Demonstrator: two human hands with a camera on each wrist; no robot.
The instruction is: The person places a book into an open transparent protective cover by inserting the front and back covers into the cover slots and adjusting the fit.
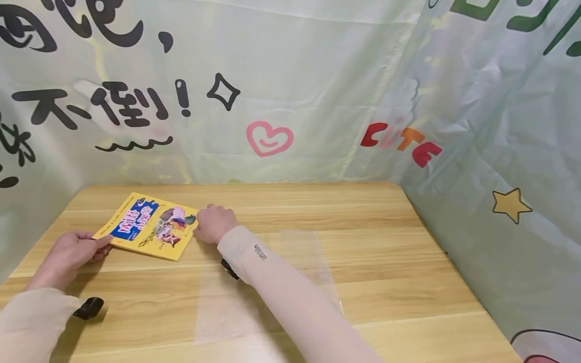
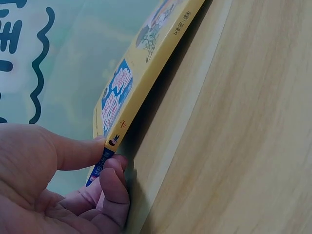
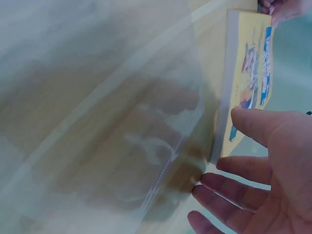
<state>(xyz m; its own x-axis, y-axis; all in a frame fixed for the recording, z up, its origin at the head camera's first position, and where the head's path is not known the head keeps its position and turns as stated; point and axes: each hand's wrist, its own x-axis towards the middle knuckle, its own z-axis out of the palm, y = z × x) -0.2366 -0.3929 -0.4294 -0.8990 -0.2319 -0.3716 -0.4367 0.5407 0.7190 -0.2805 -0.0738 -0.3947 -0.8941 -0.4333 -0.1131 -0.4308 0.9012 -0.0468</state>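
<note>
A yellow book [image 1: 152,227] with a blue title block and cartoon figures lies cover up at the table's left. My left hand [image 1: 77,254] pinches its near left corner. In the left wrist view, the thumb [image 2: 80,152] lies on the cover side, with curled fingers beneath the spine [image 2: 141,97]. My right hand [image 1: 215,223] is at the book's right end. In the right wrist view, its thumb [image 3: 256,122] reaches over the cover's edge and its fingers [image 3: 231,195] are spread apart beside the book. Whether they bear any weight I cannot tell.
A clear plastic sheet or sleeve [image 1: 218,312] lies on the wooden table [image 1: 386,282], partly under my right forearm. Printed cloth [image 1: 317,91] hangs around the table's back and sides. A dark wrist device [image 1: 89,308] shows below my left sleeve.
</note>
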